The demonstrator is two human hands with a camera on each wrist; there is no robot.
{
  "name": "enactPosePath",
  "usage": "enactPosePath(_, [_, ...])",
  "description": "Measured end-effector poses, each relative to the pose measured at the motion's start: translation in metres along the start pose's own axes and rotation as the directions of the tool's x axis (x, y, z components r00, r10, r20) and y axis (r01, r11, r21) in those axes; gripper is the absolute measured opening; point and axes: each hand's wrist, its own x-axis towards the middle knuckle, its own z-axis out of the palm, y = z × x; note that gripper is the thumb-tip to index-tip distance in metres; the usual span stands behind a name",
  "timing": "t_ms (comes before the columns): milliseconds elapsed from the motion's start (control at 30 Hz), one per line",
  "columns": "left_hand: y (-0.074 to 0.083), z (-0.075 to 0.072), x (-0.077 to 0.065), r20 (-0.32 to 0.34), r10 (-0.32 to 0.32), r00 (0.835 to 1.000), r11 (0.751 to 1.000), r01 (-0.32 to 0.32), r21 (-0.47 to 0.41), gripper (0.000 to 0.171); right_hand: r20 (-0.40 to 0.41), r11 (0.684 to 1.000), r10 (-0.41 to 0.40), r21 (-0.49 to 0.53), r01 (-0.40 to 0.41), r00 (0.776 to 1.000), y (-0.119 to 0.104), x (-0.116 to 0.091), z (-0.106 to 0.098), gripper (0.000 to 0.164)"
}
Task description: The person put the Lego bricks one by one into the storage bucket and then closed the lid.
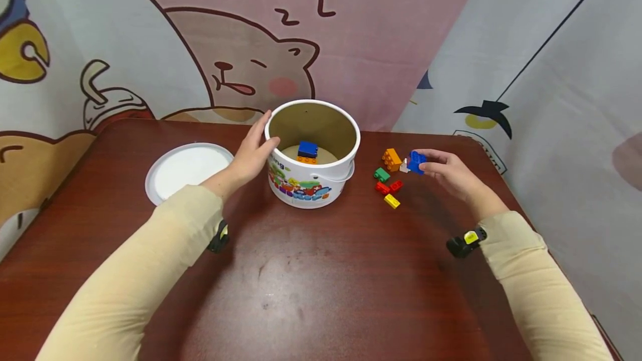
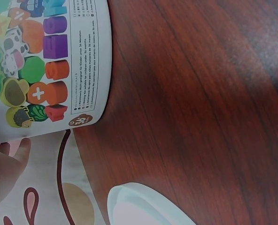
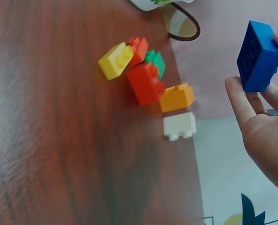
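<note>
My right hand point(image 1: 448, 173) pinches a blue building block point(image 3: 257, 56) between thumb and fingers, held above the table at the right. Close by lie loose building blocks: an orange block point(image 1: 392, 159), a white block point(image 3: 179, 125), a green block point(image 1: 382, 175), two red blocks point(image 3: 145, 83) and a yellow block point(image 1: 392, 201). My left hand point(image 1: 251, 156) rests against the left side of a white bucket point(image 1: 307, 203), thumb and fingertips at its rim. Inside the bucket sit a blue block point(image 1: 308, 149) and an orange block point(image 1: 306, 160).
A white round lid point(image 1: 186, 167) lies on the brown table point(image 1: 311, 283), left of the bucket and partly behind the left forearm. The bucket's handle point(image 1: 346, 176) hangs down its right side. A printed cloth point(image 1: 391, 27) hangs behind the table's far edge.
</note>
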Motion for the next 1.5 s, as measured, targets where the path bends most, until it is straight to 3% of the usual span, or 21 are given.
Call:
enactPosePath(100, [0.000,0.000,0.000,0.000,-0.004,1.000,1.000,0.004,0.002,0.065,0.017,0.997,-0.040,0.074,0.038,0.999,-0.007,0.003,0.002,0.026])
enactPosePath(200, [-0.001,0.000,0.000,0.001,0.000,1.000,1.000,0.000,0.006,0.065,0.021,0.996,-0.053,0.078,0.051,0.998,-0.014,0.006,0.005,0.023])
enactPosePath(467, [0.000,-0.001,0.000,0.001,0.001,1.000,1.000,-0.001,0.004,0.065,0.040,0.997,-0.047,0.055,0.045,0.998,-0.037,0.014,0.015,0.040])
enactPosePath(700, [0.000,0.000,0.000,-0.024,0.027,0.999,0.999,-0.026,0.029,0.065,0.085,0.988,-0.103,0.123,0.093,0.991,-0.059,0.023,0.027,0.031])
enactPosePath(867, [0.000,-0.001,-0.001,-0.013,0.013,1.000,0.999,-0.013,0.029,0.066,0.116,0.984,-0.140,0.131,0.124,0.983,-0.077,0.029,0.042,0.035])
enactPosePath(1233, [0.000,-0.001,-0.001,-0.004,0.011,1.000,1.000,-0.011,0.025,0.066,0.157,0.983,-0.175,0.075,0.165,0.972,-0.102,0.048,0.078,0.043])
enactPosePath(1500, [-0.001,0.000,0.000,-0.013,0.024,1.000,1.000,-0.024,0.014,0.065,0.148,0.983,-0.155,-0.076,0.167,0.977,-0.109,0.061,0.105,0.046])
